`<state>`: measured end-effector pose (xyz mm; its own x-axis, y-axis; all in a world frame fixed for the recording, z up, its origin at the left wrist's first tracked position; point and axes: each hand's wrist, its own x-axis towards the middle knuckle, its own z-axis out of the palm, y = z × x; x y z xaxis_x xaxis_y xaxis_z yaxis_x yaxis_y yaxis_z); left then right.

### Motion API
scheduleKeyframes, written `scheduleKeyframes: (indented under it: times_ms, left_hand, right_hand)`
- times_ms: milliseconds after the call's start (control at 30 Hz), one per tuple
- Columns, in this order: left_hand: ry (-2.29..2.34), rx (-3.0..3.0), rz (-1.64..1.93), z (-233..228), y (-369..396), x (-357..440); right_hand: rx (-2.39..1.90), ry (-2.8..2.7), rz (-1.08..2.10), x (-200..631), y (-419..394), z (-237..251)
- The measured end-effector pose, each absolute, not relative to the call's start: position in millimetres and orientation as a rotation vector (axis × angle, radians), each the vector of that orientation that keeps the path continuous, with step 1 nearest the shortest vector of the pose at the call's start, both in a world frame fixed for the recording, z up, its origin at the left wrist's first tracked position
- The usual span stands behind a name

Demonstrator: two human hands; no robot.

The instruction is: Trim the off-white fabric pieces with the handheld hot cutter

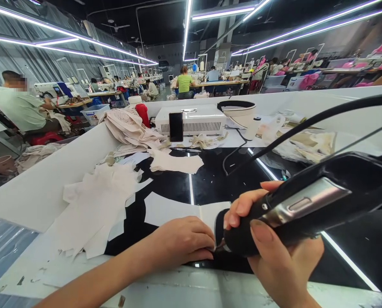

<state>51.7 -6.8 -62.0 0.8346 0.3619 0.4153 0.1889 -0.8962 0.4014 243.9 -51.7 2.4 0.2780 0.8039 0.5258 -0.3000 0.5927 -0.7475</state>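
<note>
My right hand (281, 248) is wrapped around a black corded handheld tool (306, 209) with a silver switch panel; its exact kind does not show. The tool's rounded head (239, 239) points down-left onto a white fabric piece (170, 209), which lies on a shiny black surface (216, 179). Beside the tool's head, my left hand (187, 241) is closed at the near edge of this piece, fingers together above the thumb. The fingertips partly hide the edge. Behind it lies another cut cream piece (178, 163).
Cut pieces (97, 201) are heaped on the left, with a fabric pile (129, 128) behind. A phone (176, 127) leans against a white vented box (194, 119). The tool's black cable (306, 124) arches across the right. Low white walls edge the table; people sit at sewing machines beyond.
</note>
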Motion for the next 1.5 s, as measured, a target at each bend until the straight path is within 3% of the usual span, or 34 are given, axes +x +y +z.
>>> scheduleKeyframes:
  times_ms: [533, 1500]
  left_hand:
    - [0.462, 2.599, 0.843, -63.5, -13.3, 57.1]
    - [0.588, 2.705, 0.643, -64.8, -13.9, 61.4]
  right_hand:
    - [-0.576, -1.052, 0.819, 246.2, -54.4, 7.9]
    - [-0.623, -1.055, 0.785, 244.5, -53.1, 3.3]
